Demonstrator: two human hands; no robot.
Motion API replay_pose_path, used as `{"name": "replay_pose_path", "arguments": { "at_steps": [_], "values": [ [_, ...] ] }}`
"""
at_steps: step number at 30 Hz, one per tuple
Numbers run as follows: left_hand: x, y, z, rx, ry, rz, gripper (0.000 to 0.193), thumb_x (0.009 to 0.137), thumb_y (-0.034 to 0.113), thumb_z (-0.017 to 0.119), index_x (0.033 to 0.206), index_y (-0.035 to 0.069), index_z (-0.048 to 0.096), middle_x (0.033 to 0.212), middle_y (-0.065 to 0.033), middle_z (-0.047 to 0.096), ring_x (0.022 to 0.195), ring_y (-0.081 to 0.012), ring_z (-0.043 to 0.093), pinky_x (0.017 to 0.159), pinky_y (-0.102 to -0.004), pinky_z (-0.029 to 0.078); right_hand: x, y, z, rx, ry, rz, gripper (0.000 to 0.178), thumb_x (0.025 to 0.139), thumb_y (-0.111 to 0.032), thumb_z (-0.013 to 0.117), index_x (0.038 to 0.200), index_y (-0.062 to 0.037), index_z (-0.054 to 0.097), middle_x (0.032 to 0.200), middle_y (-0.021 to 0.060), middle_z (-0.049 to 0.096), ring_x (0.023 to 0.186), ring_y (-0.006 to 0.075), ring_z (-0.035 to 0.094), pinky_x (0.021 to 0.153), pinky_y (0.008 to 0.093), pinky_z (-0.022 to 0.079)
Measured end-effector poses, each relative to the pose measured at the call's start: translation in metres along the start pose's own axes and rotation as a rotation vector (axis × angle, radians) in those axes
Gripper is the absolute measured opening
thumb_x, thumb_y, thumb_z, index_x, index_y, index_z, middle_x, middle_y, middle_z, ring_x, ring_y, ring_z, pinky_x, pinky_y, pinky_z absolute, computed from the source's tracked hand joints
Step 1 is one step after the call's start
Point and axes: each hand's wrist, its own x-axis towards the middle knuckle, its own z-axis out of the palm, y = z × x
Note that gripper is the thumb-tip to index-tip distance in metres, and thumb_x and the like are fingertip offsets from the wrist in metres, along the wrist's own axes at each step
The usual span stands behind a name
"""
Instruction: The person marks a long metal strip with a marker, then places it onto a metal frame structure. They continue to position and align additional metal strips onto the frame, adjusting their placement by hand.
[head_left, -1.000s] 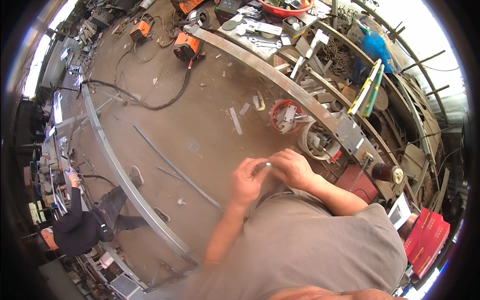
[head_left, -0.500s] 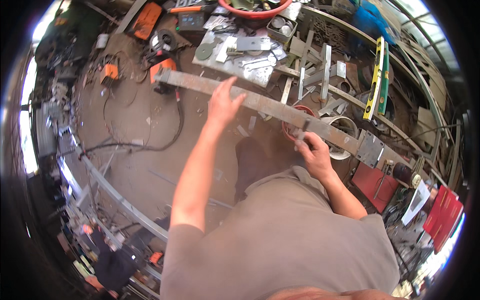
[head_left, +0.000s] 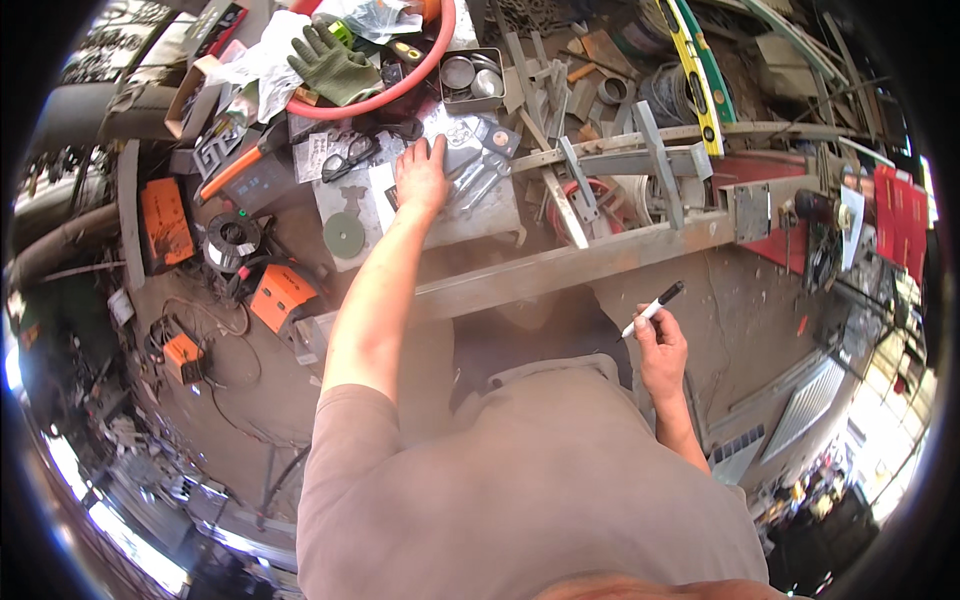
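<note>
A white marker with a black end (head_left: 655, 308) is held in my right hand (head_left: 662, 352), tip pointing down left, in front of my body. My left hand (head_left: 422, 178) reaches over the low worktable (head_left: 345, 200), its fingers stretched over the left end of a flat grey metal piece (head_left: 462, 158); the fingers' undersides are hidden. Close to that hand lie metal wrenches (head_left: 487, 180), a green-grey grinding disc (head_left: 344, 235) and safety glasses (head_left: 350, 155). A long steel beam (head_left: 560, 276) runs across in front of me, partly behind my left forearm, with a bolted plate (head_left: 752, 212) at its right end.
A red basin (head_left: 440, 45) with a work glove (head_left: 333, 66) stands on the table's far side, beside a tin of round parts (head_left: 471, 80). Steel offcuts (head_left: 657, 165) and a yellow spirit level (head_left: 692, 75) lie right. Orange machines (head_left: 283, 290) and cables are left.
My left hand has left the beam and reached forward onto the worktable. My right hand has moved away from the beam, toward my body, with the marker. The view has turned.
</note>
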Motion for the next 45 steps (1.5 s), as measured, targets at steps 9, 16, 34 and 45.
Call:
{"name": "replay_pose_path", "arguments": {
  "at_steps": [9,16,34,45],
  "values": [
    [0.003,-0.023,-0.031,-0.253,-0.032,0.059,0.102,0.073,0.011,0.088,0.163,0.02,0.039,0.149,-0.0214,0.052,0.139,-0.0397,0.05,0.116,-0.0512,0.043,-0.032,-0.037,0.077,-0.013,0.087,0.019,0.027,0.103,-0.018,0.073,0.12,0.0026,0.07,0.106,0.0048,0.067,0.091,0.0109,0.068,0.081,0.0279,0.056],
    [-0.062,-0.049,-0.1,-1.841,-0.377,-0.125,0.082,0.089,0.03,0.083,0.157,0.002,0.047,0.151,-0.0211,0.055,0.131,-0.0321,0.061,0.115,-0.0468,0.048,-0.033,-0.041,0.087,0.103,0.083,-0.017,0.025,0.104,-0.019,0.073,0.121,0.0001,0.07,0.107,0.0026,0.068,0.092,0.0086,0.064,0.081,0.027,0.054],
    [-0.188,0.106,-0.181,-2.605,-0.487,0.576,0.088,0.094,0.053,0.069,0.158,0.0,0.042,0.149,-0.0279,0.051,0.132,-0.0396,0.058,0.107,-0.0565,0.051,-0.028,-0.031,-0.015,0.261,0.009,-0.242,0.026,0.106,-0.016,0.07,0.125,0.0013,0.069,0.101,-0.0006,0.069,0.09,0.0066,0.06,0.079,0.0242,0.052],
    [-0.221,0.166,-0.185,-2.445,-0.46,0.541,0.091,0.089,0.053,0.076,0.16,0.007,0.04,0.146,-0.0206,0.049,0.129,-0.037,0.052,0.102,-0.0515,0.051,-0.037,0.008,-0.067,0.309,0.045,-0.27,0.027,0.107,-0.018,0.07,0.126,0.0001,0.069,0.101,-0.0018,0.069,0.086,0.0051,0.058,0.078,0.0228,0.05]
  ]
}}
